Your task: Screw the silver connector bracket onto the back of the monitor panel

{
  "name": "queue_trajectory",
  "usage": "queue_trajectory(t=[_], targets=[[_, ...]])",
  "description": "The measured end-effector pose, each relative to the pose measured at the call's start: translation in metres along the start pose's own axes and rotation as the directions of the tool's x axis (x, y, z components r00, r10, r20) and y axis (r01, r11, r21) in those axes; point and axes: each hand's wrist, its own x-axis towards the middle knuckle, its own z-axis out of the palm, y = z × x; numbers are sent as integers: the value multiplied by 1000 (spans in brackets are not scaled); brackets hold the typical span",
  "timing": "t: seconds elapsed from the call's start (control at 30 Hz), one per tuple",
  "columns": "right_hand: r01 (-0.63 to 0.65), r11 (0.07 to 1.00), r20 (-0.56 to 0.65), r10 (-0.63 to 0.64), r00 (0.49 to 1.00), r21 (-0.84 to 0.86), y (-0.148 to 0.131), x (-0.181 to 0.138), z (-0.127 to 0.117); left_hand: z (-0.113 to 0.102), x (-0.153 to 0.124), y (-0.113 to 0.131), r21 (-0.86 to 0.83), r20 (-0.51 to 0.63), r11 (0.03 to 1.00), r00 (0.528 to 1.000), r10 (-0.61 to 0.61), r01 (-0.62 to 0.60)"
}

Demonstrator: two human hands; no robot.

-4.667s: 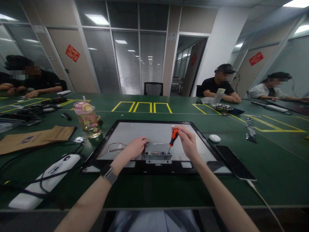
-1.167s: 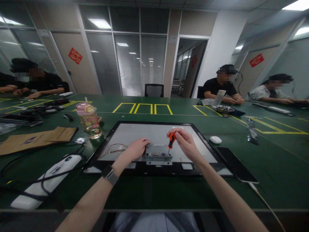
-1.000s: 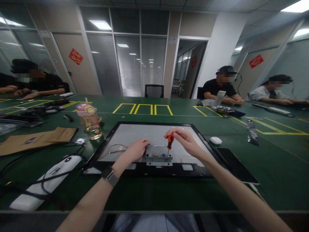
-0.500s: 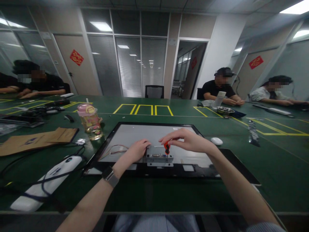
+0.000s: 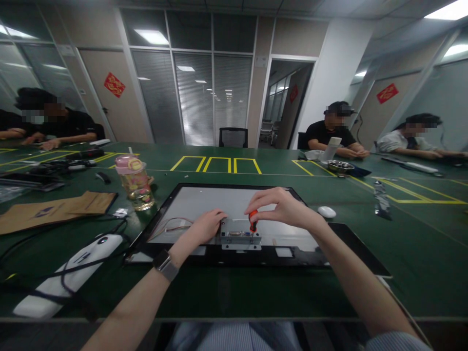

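Note:
A red and black screwdriver [image 5: 253,221] stands upright, its handle pinched between the thumb and fingers of my right hand [image 5: 280,209]. Its lower end meets a silver metal bracket [image 5: 241,241] that carries a row of connector ports. My left hand [image 5: 208,226], with a watch on the wrist, is closed at the bracket's left end and steadies it; the fingertips are partly hidden. Beneath both hands a flat display panel [image 5: 197,197] with a black frame lies on the table. Thin wires [image 5: 173,225] run across the panel to the left of my left hand.
A white power strip [image 5: 69,275] with black cables, a brown paper bag [image 5: 54,209] and a pink-lided cup [image 5: 135,183] are on the left. A white mouse [image 5: 326,212] and a dark flat slab [image 5: 360,248] lie to the right. Several people sit across the green table.
My right hand has shifted its fingers on the screwdriver handle, and they now arch higher around it. My left hand stays at the bracket. The view has tilted slightly.

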Motion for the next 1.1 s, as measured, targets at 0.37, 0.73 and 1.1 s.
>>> queue_trajectory(t=[0.37,0.73,1.1], targets=[[-74,997,9,74,997,38,7,2,-2,-3,-2,4,10,-2,1000,1000,-8,8],[-55,955,-387,171,906,293,29,-14,32,-1,0,-2,-18,-11,1000,1000,-6,6],[15,760,-478,392,786,649,40,-33,63,0,1,-5,-1,9,1000,1000,6,-6]])
